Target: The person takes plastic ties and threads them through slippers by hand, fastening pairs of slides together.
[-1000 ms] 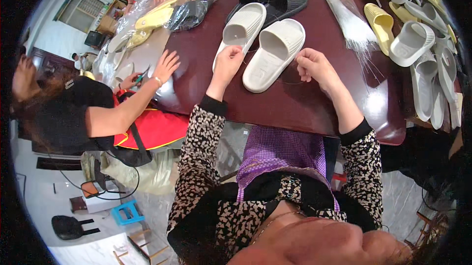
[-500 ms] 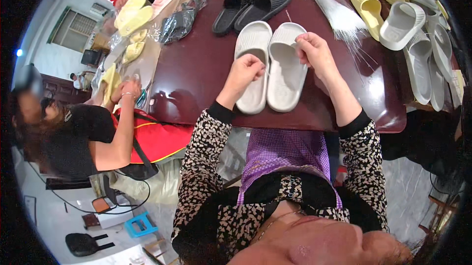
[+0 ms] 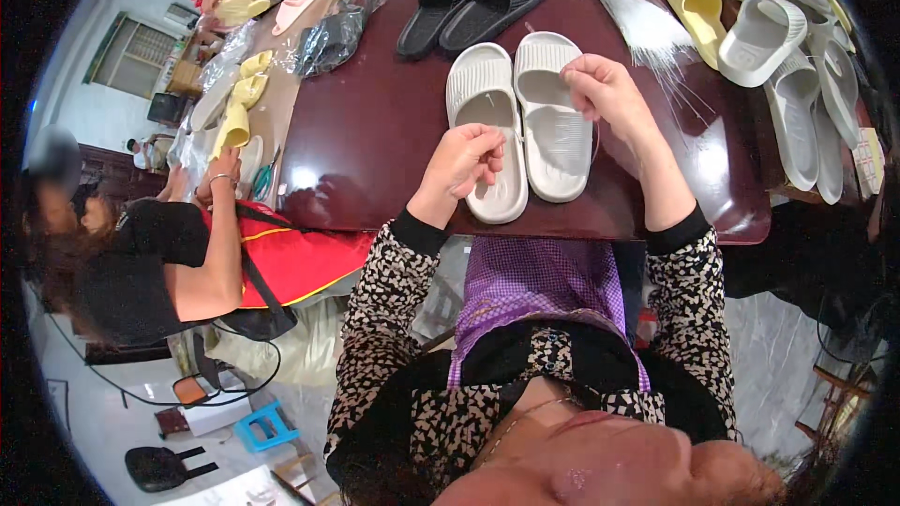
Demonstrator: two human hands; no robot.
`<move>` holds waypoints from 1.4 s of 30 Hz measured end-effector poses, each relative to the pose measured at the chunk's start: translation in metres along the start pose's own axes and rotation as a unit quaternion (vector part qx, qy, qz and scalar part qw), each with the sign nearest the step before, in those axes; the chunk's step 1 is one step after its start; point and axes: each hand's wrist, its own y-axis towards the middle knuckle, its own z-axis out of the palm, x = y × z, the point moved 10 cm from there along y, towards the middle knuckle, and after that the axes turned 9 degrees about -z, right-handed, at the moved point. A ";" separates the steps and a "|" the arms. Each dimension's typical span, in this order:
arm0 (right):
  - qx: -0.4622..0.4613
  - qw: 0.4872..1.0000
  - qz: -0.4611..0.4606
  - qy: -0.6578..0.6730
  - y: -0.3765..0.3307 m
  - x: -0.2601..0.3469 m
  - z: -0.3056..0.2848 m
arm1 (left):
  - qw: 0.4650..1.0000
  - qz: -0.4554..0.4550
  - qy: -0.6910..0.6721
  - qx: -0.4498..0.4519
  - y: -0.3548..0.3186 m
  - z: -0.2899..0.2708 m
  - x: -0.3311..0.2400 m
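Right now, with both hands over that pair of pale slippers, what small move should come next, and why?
Probably bring the right hand toward the left hand. Both are pinched shut above the two pale slippers, lying side by side, and a thin strand seems to run by the right one, though it is too fine to be sure.

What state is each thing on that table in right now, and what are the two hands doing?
Pair of pale grey slippers: side by side, soles down, near the table edge.
Left hand: fingers pinched, over the left slipper.
Right hand: fingers pinched, over the right slipper.
Black slippers: paired, lying flat, untouched.
Yellow slipper: lying loose among white ones.
Bundle of clear strands: lying flat on the table.
Dark table: glossy.
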 end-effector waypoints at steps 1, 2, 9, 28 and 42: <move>0.032 0.999 0.013 -0.023 -0.003 0.003 0.007 | 1.000 -0.014 -0.007 0.011 -0.001 0.000 0.002; 0.062 0.997 0.027 -0.046 -0.006 0.002 0.012 | 0.999 -0.028 -0.014 0.022 -0.001 0.001 0.005; 0.062 0.996 -0.003 -0.066 -0.003 0.001 0.008 | 0.999 -0.011 -0.012 0.036 -0.006 0.007 0.006; 0.220 0.967 0.027 -0.123 -0.022 -0.015 0.056 | 0.980 0.142 -0.119 0.078 0.003 0.028 -0.041; 0.180 0.875 -0.276 -0.354 -0.019 0.014 0.059 | 0.953 0.280 -0.112 0.037 0.023 -0.027 -0.103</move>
